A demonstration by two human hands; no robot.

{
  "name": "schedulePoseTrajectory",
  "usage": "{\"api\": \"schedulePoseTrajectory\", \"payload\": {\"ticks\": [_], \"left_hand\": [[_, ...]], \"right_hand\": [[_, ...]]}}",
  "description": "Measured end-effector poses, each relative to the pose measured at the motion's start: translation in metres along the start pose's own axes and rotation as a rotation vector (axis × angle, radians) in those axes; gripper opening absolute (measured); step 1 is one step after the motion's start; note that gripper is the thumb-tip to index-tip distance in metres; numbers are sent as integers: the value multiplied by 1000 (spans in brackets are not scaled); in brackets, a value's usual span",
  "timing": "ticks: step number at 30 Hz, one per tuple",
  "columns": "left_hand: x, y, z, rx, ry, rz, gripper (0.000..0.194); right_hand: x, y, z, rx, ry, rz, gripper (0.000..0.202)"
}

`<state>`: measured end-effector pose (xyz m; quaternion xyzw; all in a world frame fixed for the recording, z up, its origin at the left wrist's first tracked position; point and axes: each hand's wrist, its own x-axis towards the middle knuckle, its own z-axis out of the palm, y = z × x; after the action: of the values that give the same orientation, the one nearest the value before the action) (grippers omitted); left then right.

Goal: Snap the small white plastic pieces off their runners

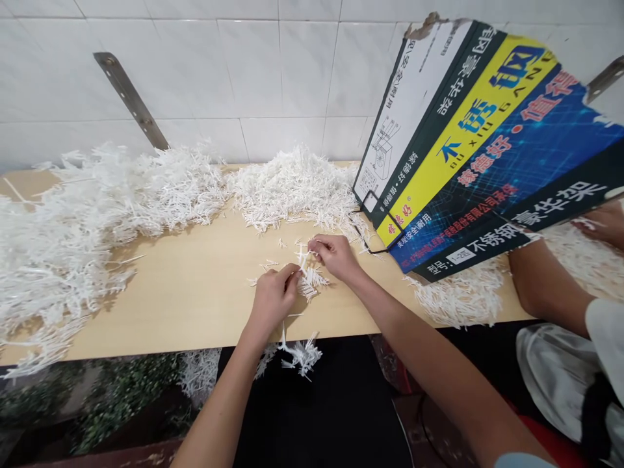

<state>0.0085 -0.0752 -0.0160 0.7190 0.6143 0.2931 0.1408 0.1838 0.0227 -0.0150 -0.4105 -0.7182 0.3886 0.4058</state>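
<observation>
Over the middle of the wooden board, my left hand (273, 294) pinches the lower end of a small white branched plastic piece (303, 257). My right hand (337, 256) has its fingers closed at the piece's upper right side. Just beneath the hands lies a small heap of white plastic sprigs (312, 283), with loose bits scattered around it. Another white branched cluster (303, 356) rests over the dark cloth on my lap, below the board's front edge. The tips of my fingers partly cover what they grip.
White plastic pieces are piled at the left (63, 240) and back middle (295, 185) of the board (195, 292). A printed cardboard panel (468, 156) stands at the right, a black wire frame (373, 224) at its base. Beyond it are another person's arm (548, 283) and more white pieces.
</observation>
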Motion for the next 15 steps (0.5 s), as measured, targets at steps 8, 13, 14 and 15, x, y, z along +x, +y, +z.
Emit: {"api": "schedulePoseTrajectory", "payload": {"ticks": [8,13,14,15], "left_hand": [[-6,-2,-1,-78,73,-75,23],[-4,-1,0,-119,119,-136,26],[-4,-1,0,-108,114,-131,26],[-3,-1,1,-93,106,-121,27]], "right_hand": [[13,19,-1,193,323,105,44],[3,-1,3,163,-83,-61,50],[1,-3,4,137,-149,-67,48],[0,-4,4,103,-203,-65,43]]}}
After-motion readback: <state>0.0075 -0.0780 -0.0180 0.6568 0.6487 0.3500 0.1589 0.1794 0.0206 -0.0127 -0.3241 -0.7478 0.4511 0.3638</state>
